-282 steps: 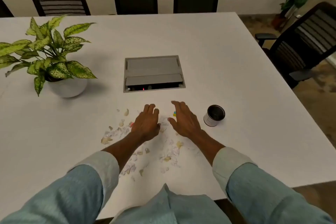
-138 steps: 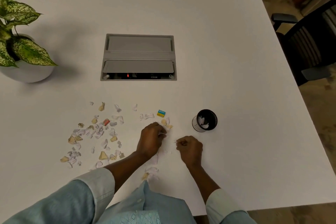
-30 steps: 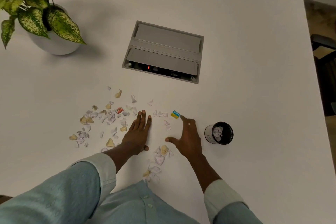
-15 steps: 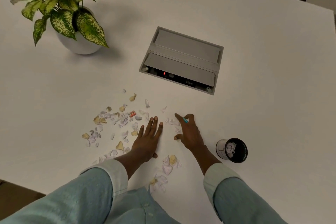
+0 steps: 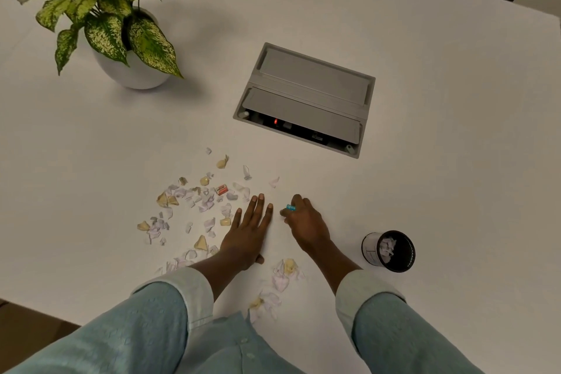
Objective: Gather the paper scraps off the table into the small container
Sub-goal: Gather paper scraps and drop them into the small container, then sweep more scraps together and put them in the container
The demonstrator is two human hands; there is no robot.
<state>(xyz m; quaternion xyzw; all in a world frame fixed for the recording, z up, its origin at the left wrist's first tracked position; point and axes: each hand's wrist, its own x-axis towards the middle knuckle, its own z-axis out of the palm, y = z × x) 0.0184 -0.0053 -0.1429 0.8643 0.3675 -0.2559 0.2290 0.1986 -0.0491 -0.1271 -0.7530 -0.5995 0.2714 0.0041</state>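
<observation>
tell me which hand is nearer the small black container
Right. The right hand, holding a blue scrap, sits just left of the container; the left hand lies flat farther left.

The white table (image 5: 425, 39) carries scattered paper scraps (image 5: 205, 206), a small container (image 5: 369, 249), a potted plant (image 5: 136, 76) and a grey box (image 5: 306, 94) sunk into it.

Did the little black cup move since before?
No. The small black container stays put, just off the grey cable box's near right corner.
</observation>
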